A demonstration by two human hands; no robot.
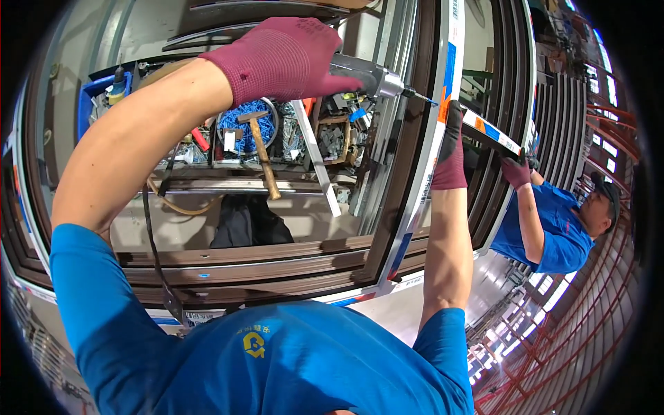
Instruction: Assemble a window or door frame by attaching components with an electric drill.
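Observation:
My left hand [290, 61], in a maroon glove, is closed around a power drill [361, 73]. The drill lies level, its thin bit pointing right, with the tip at a dark metal frame bar [448, 69] covered with printed film. My right hand [451, 153], in a maroon and black glove, grips that bar; its fingertips are by the near end of a short crossbar [494, 133]. Part of the right hand's grip is hidden. At the crossbar's other end is a co-worker's gloved hand [515, 170].
Through the frame opening I see a hammer [261, 149] on a tray of parts, a round container of blue screws [232, 126] and a pale metal strip [315, 155]. A dark cloth [250, 221] lies below. A co-worker [553, 225] in blue stands at the right.

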